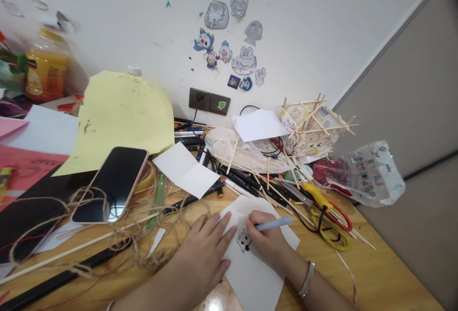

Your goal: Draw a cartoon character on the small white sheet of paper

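Note:
A white sheet of paper [255, 280] lies on the wooden table, bearing a small black drawing [244, 242] of a face-like shape with dark spots. My left hand [209, 249] rests flat on the sheet's left side, fingers stretched out and slightly apart. My right hand [266, 234] is closed around a light blue pen [275, 223], whose back end points right. The pen's tip is hidden by my fingers, close to the drawing's upper right edge. A silvery bracelet [307, 280] circles the right wrist.
Left of the hands lie a smartphone [111, 184], tangled twine [143, 249] and yellow paper [125, 115]. Markers [239, 182], a folded white paper [188, 170] and thin sticks are heaped behind. Scissors [331, 215] and a stick frame [313, 127] stand right. Stickers [244, 60] cover the wall.

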`<state>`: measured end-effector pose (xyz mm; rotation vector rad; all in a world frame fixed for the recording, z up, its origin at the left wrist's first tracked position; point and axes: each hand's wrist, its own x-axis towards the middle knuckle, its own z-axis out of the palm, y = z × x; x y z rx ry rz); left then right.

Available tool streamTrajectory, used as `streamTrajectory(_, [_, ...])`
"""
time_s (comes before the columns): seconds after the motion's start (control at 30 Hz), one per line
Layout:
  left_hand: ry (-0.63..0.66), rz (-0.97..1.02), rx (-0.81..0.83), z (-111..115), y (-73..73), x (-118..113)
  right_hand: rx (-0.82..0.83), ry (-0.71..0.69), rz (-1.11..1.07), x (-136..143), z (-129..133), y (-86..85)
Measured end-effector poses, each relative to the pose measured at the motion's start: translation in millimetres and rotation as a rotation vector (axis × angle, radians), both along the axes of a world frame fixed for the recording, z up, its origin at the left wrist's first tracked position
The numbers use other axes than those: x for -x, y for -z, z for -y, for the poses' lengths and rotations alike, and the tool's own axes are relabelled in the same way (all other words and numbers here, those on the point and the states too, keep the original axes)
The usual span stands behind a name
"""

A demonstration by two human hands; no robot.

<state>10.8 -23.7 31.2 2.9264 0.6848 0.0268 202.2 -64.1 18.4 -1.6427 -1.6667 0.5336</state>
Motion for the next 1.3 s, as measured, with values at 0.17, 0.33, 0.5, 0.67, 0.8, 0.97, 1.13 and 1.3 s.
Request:
streamTrajectory(0.17, [-0.003, -0.061, 0.057, -1, -5.7, -1, -0.005, 0.006, -0.061, 0, 2, -0.4])
streamTrajectory(0.33, [0.006, -0.031, 0.026, 0, -5.5, -2, 0.057, -0.106, -0.076, 1, 1, -5.8])
streamTrajectory(0.5, [0.005, -0.006, 0.011, -1, 1.3, -2, 0.054, -0.112, -0.041, 3, 1, -7.0])
streamTrajectory(0.67, [-0.014, -0.005, 0.03, -1, 4.4, -2, 0.029, -0.126, -0.011, 1, 0, -3.5])
streamTrajectory(0.8, [-0.018, -0.051, 0.041, 1, -1.6, -2, 0.019, -0.129, 0.012, 0, 0, -2.1])
streamTrajectory(0.97, [-0.012, -0.066, 0.059, 1, -9.3, -4, 0.018, -0.132, 0.016, -1, 1, -2.7])
streamTrajectory(1.13, [-0.018, -0.09, 0.062, 0, -11.0, -5, 0.034, -0.122, 0.022, 1, 0, -4.7])
streamTrajectory(1.3, [-0.007, -0.042, 0.05, 0, -5.9, -3, 0.034, -0.12, -0.018, 1, 0, -3.8])
